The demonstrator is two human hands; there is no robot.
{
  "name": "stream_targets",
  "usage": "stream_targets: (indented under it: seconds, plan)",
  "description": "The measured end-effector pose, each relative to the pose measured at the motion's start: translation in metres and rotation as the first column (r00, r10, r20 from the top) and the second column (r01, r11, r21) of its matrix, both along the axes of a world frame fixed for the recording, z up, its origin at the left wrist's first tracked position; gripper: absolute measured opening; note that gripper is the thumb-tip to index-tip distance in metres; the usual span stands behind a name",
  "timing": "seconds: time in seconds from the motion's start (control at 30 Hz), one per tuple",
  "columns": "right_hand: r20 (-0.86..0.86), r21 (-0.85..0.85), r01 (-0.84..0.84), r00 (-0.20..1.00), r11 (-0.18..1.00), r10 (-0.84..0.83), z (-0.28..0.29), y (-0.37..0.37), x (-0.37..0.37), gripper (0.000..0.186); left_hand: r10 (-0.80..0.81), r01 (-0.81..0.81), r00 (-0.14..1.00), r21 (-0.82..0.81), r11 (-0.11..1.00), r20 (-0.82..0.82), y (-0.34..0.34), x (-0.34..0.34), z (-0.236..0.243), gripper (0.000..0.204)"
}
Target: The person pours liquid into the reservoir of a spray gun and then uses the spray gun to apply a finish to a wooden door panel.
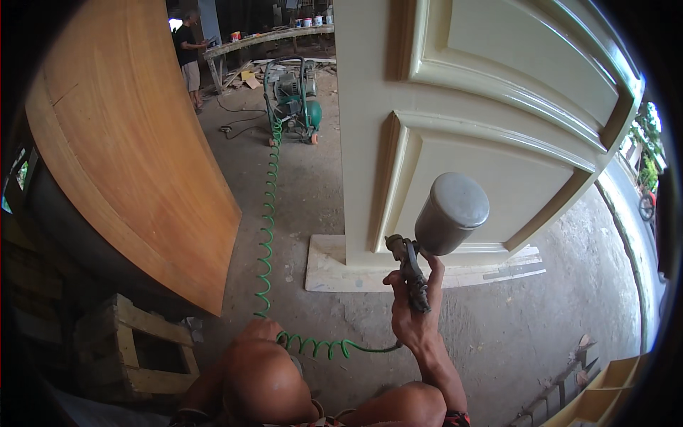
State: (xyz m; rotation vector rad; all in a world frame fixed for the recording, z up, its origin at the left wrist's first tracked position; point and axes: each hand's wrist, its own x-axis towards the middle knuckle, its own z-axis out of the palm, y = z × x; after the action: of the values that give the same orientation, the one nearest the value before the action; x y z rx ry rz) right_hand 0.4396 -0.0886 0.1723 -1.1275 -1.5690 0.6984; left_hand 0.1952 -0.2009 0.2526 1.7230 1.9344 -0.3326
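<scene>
My right hand (415, 322) is wrapped round a paint spray gun (411, 274) with a grey metal cup (453, 213) on top. The gun is in front of the lower panel of a cream panelled door (491, 178) that stands upright. A green coiled air hose (265, 256) runs from the compressor to my left hand (262, 329), then on toward my right wrist. My left hand is closed on the hose beside my knee, which hides part of that hand.
A green air compressor (292, 99) stands on the concrete floor farther back. On the left leans a brown wooden panel (135, 156), with a wooden crate (153, 378) below it. A board (334, 277) lies under the door. Another person (189, 60) stands by a cluttered workbench (263, 40).
</scene>
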Motion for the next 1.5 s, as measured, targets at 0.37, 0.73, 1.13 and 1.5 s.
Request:
stream_targets:
  seconds: [0.37,0.73,1.13,1.5]
  plan:
    - [0.043,0.039,0.032,0.999,0.999,-0.034,0.013,0.001,-0.001,0.067,0.089,-0.091,0.994,0.031,0.995,0.061,0.03,-0.047,-0.029,0.127]
    - [0.028,-0.016,0.029,0.999,0.999,-0.029,-0.003,-0.008,0.003,0.072,0.018,-0.029,0.995,0.112,0.993,0.1,0.059,-0.076,-0.118,0.112]
    - [0.033,-0.01,0.034,0.999,0.999,-0.034,0.005,0.001,-0.003,0.07,-0.057,0.05,0.994,0.069,0.996,0.095,0.052,-0.075,-0.148,0.095]
    - [-0.007,0.041,-0.001,1.0,0.999,0.001,0.005,-0.001,0.001,0.071,-0.108,0.105,0.99,0.041,0.994,0.095,0.047,-0.064,-0.146,0.08]
